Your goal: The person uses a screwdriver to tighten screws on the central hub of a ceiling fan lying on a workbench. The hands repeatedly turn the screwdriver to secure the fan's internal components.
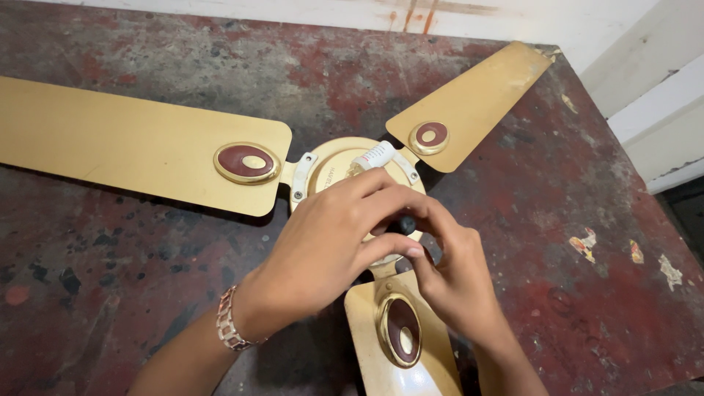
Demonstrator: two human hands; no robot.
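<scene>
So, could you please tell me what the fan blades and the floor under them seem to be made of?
Fan blades: probably painted sheet metal, flat and thin with a satin gold sheen; maroon oval trims look glossy, maybe plastic. Floor: likely concrete, red coating worn and chipped to grey.

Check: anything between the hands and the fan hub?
Nothing visible. Both the left hand and right hand already rest on the gold fan hub, fingers around a small dark part there.
</scene>
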